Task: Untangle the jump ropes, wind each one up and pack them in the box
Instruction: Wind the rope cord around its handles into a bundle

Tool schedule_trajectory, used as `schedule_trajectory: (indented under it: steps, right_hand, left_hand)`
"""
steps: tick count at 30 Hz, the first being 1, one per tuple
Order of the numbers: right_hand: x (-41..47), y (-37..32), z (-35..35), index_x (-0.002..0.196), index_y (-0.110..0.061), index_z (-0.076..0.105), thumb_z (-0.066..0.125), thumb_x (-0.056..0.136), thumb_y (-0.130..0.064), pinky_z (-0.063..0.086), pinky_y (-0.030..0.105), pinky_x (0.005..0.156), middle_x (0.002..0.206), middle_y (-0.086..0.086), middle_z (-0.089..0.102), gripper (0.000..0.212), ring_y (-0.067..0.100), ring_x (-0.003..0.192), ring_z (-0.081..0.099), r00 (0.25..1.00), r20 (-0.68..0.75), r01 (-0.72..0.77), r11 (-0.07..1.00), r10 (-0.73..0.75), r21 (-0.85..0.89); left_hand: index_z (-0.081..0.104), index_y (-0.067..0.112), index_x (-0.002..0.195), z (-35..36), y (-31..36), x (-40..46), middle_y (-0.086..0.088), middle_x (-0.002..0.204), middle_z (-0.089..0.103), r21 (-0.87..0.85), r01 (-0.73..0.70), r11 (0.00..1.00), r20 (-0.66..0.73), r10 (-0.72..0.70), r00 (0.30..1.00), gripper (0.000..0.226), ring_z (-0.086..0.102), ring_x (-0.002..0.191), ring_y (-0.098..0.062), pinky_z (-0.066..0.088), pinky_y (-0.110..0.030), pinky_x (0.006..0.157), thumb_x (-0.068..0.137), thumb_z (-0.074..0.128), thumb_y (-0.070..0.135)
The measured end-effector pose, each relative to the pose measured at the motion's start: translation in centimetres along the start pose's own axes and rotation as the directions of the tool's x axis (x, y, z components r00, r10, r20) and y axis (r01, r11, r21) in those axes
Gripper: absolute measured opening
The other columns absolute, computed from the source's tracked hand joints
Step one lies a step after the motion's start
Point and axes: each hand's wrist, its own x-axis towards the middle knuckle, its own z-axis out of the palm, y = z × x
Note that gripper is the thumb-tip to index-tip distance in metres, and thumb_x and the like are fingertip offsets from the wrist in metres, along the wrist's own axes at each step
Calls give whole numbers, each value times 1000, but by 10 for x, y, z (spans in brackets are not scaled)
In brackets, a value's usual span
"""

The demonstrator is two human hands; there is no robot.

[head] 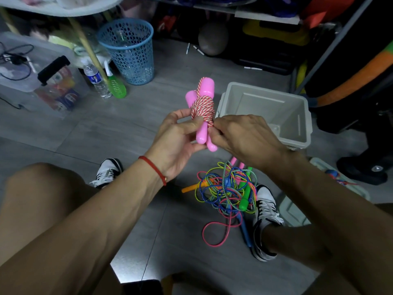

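Observation:
A pink jump rope [203,107] has its two pink handles side by side, with red-and-white cord wound round their middle. My left hand [178,137] grips the handles from the left, thumb pressed on the winding. My right hand [242,135] pinches the cord at the lower right of the winding. Below, on the floor between my shoes, lies a tangle of coloured jump ropes [227,190] with green, orange, blue and pink handles. The grey box [306,116] stands open just right of the hands, and I see nothing in it.
A blue mesh bin [129,50] stands at the back, with a water bottle [96,79] and a green spray bottle [116,86] left of it. A clear storage bin [42,77] is at far left. A box lid [340,184] lies at right. Shelving fills the back.

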Motion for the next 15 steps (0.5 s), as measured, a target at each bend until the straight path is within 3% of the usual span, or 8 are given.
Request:
schedule_trajectory:
  steps: [2, 5, 8, 11, 15]
  right_hand:
    - [1, -1, -1, 81, -25, 47, 39, 103, -42, 28, 35, 58, 79, -2, 60, 29, 30, 75, 60, 1000, -8, -5, 1000, 5, -2]
    - [3, -6, -7, 78, -23, 51, 34, 94, -43, 40, 37, 57, 76, -1, 62, 31, 28, 72, 61, 999, 42, 17, 1000, -18, 21]
    - [4, -9, -15, 70, -20, 59, 54, 86, -36, 46, 37, 56, 61, 1, 58, 23, 23, 59, 59, 991, 133, -3, 984, -21, 180]
    - [4, -10, -14, 57, -20, 58, 70, 82, -16, 35, 21, 44, 49, 2, 46, 28, 19, 48, 49, 988, 156, -91, 887, 21, 453]
    - [5, -16, -5, 58, -4, 61, 68, 80, -12, 31, 28, 47, 50, 8, 38, 24, 9, 47, 29, 990, 122, -125, 832, 69, 540]
  left_hand:
    - [44, 6, 123, 1, -1, 0, -19, 93, 67, 7, -9, 1000, -11, 9, 1000, 30, 68, 75, -26, 60, -51, 73, 96, 57, 2]
    - [41, 7, 123, 0, -7, 2, -17, 99, 64, 87, -60, 994, -39, 63, 997, 39, 67, 72, -20, 59, -49, 75, 93, 64, 4]
    - [43, 9, 117, -4, -12, 4, -23, 107, 61, 140, -89, 986, -62, 99, 993, 37, 66, 68, -19, 58, -42, 71, 90, 67, 1]
    - [46, 8, 114, -6, -14, 7, -24, 100, 62, 137, -113, 984, -81, 125, 989, 33, 65, 63, -19, 56, -37, 66, 89, 66, -2]
    - [49, 9, 108, -5, -15, 10, -20, 93, 66, 79, -150, 986, -90, 156, 984, 28, 64, 64, -19, 55, -34, 65, 89, 64, -6]
